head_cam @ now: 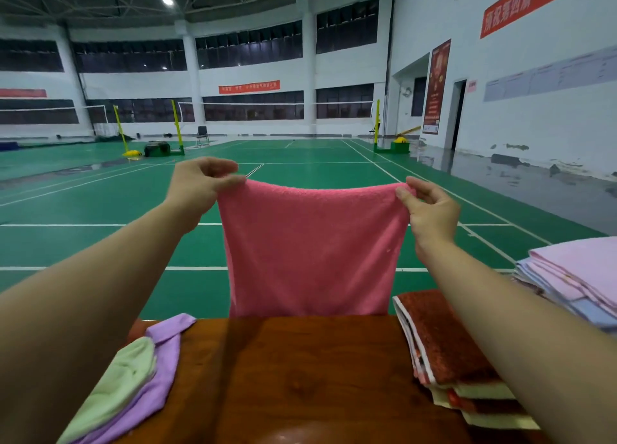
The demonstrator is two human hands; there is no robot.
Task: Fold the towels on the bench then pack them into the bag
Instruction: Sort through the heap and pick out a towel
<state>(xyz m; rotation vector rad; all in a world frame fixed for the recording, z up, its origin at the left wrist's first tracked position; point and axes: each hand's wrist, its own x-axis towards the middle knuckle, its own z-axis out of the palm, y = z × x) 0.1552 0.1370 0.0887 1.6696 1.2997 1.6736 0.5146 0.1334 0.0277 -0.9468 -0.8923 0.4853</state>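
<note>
Left hand (200,183): thumb and fingers pinch the top left corner of the pink towel (310,253). Right hand (430,210): same pinch on the top right corner. Both arms are stretched forward; the towel hangs in the air between the hands, beyond the far edge of the counter (300,377), and its lower edge is hidden behind that edge.

Handling, judged: the top edge sags in a shallow curve between the corners, so the cloth is soft and limp, with no stiffness of its own. Two fingertip pinches carry it, so it is probably light. The surface is a fuzzy terry pile, not slippery; a pinch should hold. It appears doubled, though the layers cannot be counted. Corners are the right hold: they keep the edge spread and square for laying down on the counter.

Counter: dark reddish-brown wood, glossy, with visible grain.

Left of the pink towel, on the counter: a pale green towel (120,387) lying on a purple towel (163,363), both smooth-looking and loosely laid.

Right of the pink towel: a folded stack of rust-red towels (444,343) with cream edges, coarser in texture. Further right, a neat stack of lilac and pale blue towels (574,276), thin and flat.

No bag is in view.
</note>
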